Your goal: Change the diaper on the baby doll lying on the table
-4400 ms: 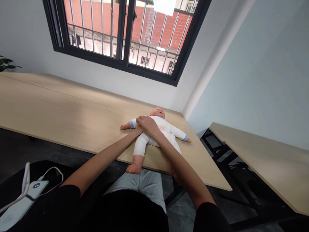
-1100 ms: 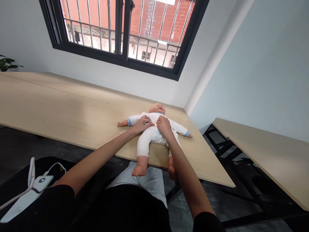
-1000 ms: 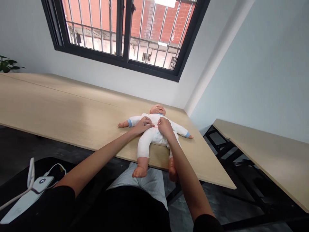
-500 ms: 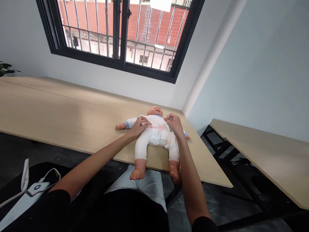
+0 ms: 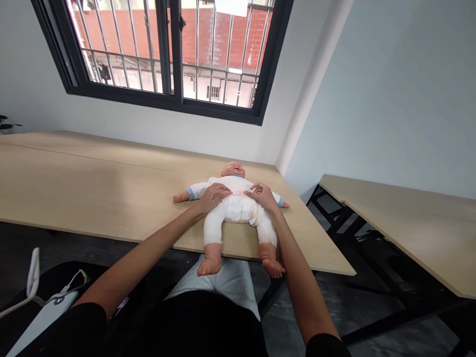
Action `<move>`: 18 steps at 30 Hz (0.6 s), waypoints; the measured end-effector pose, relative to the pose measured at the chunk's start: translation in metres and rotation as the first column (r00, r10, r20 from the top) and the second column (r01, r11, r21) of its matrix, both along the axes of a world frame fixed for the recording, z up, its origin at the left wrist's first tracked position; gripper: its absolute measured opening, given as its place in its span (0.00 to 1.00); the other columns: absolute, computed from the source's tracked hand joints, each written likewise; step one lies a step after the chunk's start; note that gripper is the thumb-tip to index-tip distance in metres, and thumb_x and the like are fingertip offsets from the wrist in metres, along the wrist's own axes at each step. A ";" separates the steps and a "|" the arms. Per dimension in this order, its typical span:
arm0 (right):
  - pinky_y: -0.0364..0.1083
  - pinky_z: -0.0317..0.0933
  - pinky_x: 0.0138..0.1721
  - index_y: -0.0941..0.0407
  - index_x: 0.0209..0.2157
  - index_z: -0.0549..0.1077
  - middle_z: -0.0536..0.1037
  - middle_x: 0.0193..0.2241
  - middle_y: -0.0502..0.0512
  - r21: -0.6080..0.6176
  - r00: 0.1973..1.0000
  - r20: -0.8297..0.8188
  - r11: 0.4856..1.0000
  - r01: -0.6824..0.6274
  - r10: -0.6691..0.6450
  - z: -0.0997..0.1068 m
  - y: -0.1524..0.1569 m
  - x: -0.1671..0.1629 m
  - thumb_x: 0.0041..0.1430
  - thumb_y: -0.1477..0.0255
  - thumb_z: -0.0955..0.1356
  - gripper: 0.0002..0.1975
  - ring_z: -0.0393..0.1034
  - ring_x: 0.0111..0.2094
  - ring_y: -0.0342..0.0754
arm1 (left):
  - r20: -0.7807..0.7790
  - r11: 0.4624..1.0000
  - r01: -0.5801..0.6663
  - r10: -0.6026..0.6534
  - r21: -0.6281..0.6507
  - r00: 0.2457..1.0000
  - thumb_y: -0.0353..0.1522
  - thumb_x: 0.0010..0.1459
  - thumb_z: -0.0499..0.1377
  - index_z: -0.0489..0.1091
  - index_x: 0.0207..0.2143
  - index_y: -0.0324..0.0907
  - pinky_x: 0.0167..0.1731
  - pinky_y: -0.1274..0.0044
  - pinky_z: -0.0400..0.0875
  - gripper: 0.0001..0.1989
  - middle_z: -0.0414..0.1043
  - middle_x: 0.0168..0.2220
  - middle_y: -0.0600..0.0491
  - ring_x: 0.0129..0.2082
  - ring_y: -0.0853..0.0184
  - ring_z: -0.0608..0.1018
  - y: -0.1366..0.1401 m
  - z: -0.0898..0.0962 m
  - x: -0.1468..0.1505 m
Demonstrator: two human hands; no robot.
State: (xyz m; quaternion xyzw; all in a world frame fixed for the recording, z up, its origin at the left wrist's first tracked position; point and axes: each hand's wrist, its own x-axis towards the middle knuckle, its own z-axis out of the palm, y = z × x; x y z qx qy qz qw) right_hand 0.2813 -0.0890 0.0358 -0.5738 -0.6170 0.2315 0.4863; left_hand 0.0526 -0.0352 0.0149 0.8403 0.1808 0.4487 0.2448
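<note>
Doll [image 5: 233, 182] is face up on the wood table [image 5: 130, 186], head toward the window wall, both feet [image 5: 210, 267] out past the front edge. Diaper [image 5: 240, 210] sits around its hips, over the white suit.

Left hand [image 5: 213, 197] rests at one side of the diaper's waist, fingers together, fingertips on the band. Right hand [image 5: 263, 196] is at the other side, thumb and forefinger a little apart. Can't tell if either one pinches any material (fingertips too small to read).

Risks, as judged from here:
- Lopsided waist: uneven pull between the two sides would drag the band off centre.
- Slide: legs overhang, so a tug toward the person could bring the doll further off the edge. Smooth tabletop probably wouldn't help.
- Gap at the leg: diaper edge looks bunched by the thigh near the right hand; if it's folded under, that side would likely sit loose.
- Torn band: it looks thin, so a hard one-sided pull might rip it.
</note>
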 end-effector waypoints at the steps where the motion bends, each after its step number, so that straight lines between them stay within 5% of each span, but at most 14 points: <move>1: 0.40 0.46 0.23 0.57 0.31 0.67 0.59 0.17 0.41 0.001 1.000 0.000 1.000 -0.003 0.003 -0.001 0.000 0.000 0.34 0.50 0.73 0.29 0.53 0.20 0.39 | 0.002 1.000 -0.003 0.003 -0.014 1.000 0.41 0.62 0.50 0.78 0.38 0.43 0.53 0.65 0.62 0.18 0.76 0.42 0.47 0.47 0.59 0.73 -0.001 0.000 0.000; 5: 0.39 0.47 0.24 0.57 0.30 0.68 0.59 0.17 0.41 0.014 1.000 0.007 1.000 -0.026 0.026 -0.002 0.000 -0.002 0.33 0.51 0.75 0.28 0.53 0.20 0.39 | -0.003 1.000 0.002 -0.002 -0.029 1.000 0.40 0.63 0.50 0.78 0.40 0.44 0.54 0.65 0.61 0.18 0.74 0.43 0.47 0.48 0.59 0.71 -0.002 -0.002 -0.001; 11: 0.40 0.47 0.25 0.58 0.34 0.73 0.58 0.18 0.42 0.058 0.997 0.039 0.996 -0.063 0.060 0.007 -0.009 -0.007 0.44 0.55 0.72 0.22 0.51 0.21 0.39 | -0.039 0.999 0.027 -0.029 -0.038 0.999 0.42 0.64 0.49 0.77 0.45 0.50 0.56 0.65 0.58 0.18 0.72 0.44 0.49 0.50 0.59 0.68 -0.003 -0.003 -0.001; 18: 0.41 0.57 0.36 0.57 0.42 0.75 0.73 0.38 0.52 -0.033 0.954 0.155 0.967 -0.254 0.256 0.023 -0.023 -0.001 0.45 0.61 0.72 0.22 0.60 0.32 0.42 | -0.063 0.998 0.051 -0.052 -0.032 0.997 0.40 0.64 0.50 0.76 0.46 0.52 0.56 0.64 0.58 0.17 0.69 0.43 0.49 0.49 0.58 0.69 -0.005 0.003 -0.003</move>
